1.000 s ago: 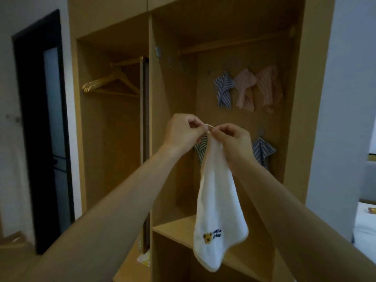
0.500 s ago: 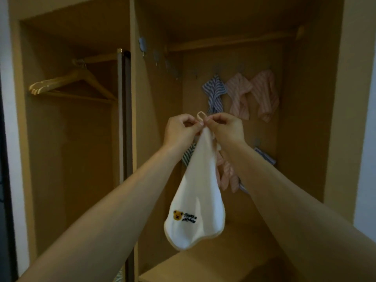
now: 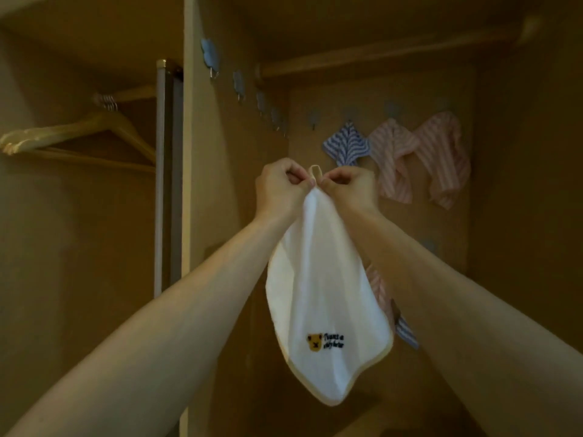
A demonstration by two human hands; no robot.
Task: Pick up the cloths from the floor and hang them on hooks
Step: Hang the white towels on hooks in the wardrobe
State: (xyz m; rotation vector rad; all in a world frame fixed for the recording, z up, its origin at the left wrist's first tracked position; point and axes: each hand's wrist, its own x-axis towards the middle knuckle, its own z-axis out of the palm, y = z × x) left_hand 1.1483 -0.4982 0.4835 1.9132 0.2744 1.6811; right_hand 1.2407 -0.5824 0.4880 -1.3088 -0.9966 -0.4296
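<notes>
While both hands, left hand [image 3: 279,187] and right hand [image 3: 348,189], pinch its hanging loop [image 3: 315,173] in the wardrobe, I judge the white cloth [image 3: 321,298] light and limp, best held there.

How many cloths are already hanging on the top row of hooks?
3: a blue striped cloth on the left, then two pink striped cloths to its right. More cloths lower down are partly hidden behind the right arm.

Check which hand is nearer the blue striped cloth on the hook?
Right. The right hand sits just below the blue striped cloth; the left hand is farther left, across the white cloth.
</notes>
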